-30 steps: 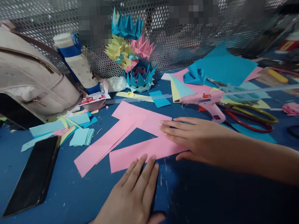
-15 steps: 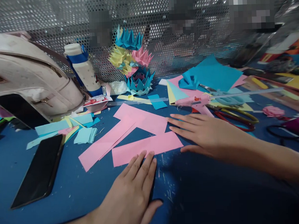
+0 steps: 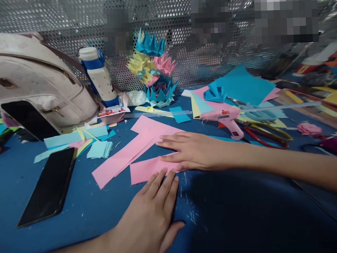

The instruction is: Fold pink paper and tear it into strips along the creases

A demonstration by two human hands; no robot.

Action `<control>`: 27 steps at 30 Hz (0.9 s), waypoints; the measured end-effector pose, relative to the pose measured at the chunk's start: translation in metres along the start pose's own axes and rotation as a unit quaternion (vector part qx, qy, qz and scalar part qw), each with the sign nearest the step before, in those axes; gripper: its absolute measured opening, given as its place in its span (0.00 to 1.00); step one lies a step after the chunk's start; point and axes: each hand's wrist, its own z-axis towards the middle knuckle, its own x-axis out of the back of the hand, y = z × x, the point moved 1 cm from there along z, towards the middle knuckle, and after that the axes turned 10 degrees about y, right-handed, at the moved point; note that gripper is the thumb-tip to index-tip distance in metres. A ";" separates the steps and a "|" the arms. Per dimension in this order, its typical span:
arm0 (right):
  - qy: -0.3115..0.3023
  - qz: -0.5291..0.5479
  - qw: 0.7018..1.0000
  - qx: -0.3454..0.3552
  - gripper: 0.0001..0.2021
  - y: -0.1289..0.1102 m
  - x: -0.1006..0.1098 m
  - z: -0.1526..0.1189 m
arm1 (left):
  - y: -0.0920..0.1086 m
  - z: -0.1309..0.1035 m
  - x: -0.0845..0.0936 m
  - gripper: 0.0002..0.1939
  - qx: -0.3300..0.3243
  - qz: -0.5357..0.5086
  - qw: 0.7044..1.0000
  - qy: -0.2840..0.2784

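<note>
A folded pink paper strip lies flat on the blue table. Its lower edge is under the fingertips of my left hand, which is open with the thumb apart. My right hand lies flat over the strip's right part, fingers stretched to the left, and hides that end. Behind it, the fingertips reach the other pink paper pieces, including a long strip slanting down to the left. A pink glue gun rests on its side beyond my right hand.
Paper flowers stand at the back beside a white bottle and a backpack. Two phones, one lying flat and one leaning, are at left near cut paper squares. Scissors with red and yellow handles lie right.
My right hand has slid left from the strip's right end onto the strip and the papers behind it. My left hand has stayed nearly in place. The view has shifted slightly.
</note>
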 end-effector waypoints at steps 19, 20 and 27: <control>0.028 -0.015 0.994 0.104 0.22 -0.017 -0.018 0.083 | 0.000 -0.004 -0.001 0.34 0.020 -0.036 0.999 -0.012; 0.031 -0.024 0.994 0.105 0.23 -0.018 -0.019 0.081 | 0.000 -0.004 -0.001 0.34 0.020 -0.037 0.999 -0.013; 0.040 -0.073 0.995 0.052 0.22 -0.020 -0.012 0.042 | 0.000 -0.004 -0.001 0.33 0.027 -0.042 0.999 -0.020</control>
